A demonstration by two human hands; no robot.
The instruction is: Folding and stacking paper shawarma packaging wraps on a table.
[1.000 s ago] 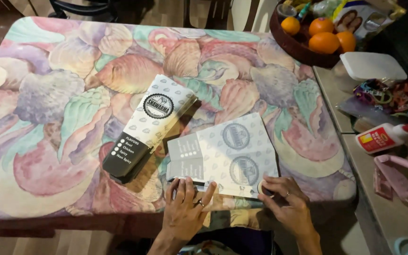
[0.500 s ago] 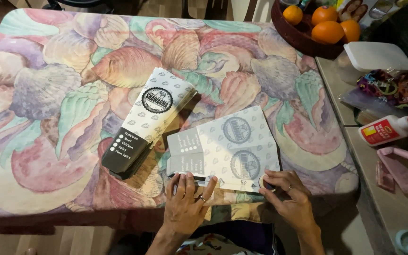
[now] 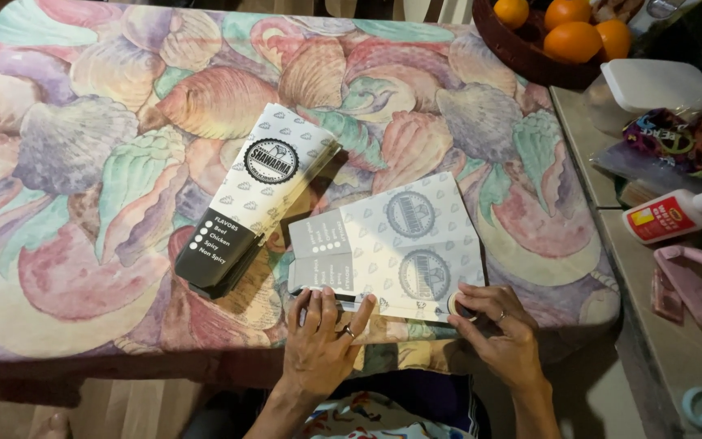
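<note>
A flat, unfolded grey-and-white patterned cardboard sleeve (image 3: 400, 240) lies near the table's front edge. My left hand (image 3: 322, 341) presses flat on its near edge, fingers spread. My right hand (image 3: 501, 333) pinches the sleeve's near right corner with its fingertips. A folded-up box of the same pattern with a black end (image 3: 257, 195) lies to the left of the sleeve, angled, untouched.
The table wears a pastel seashell-print cloth (image 3: 83, 162). At the back right stands a dark bowl of oranges (image 3: 558, 36). On a side counter to the right are a white lidded container (image 3: 660, 85), a glue bottle (image 3: 676, 215), pink holders (image 3: 692, 276) and colourful bands (image 3: 684, 138).
Both hands stay on the near edge of the flat sleeve; the right hand's fingers have shifted slightly at the corner. The view has tilted a little nearer.
</note>
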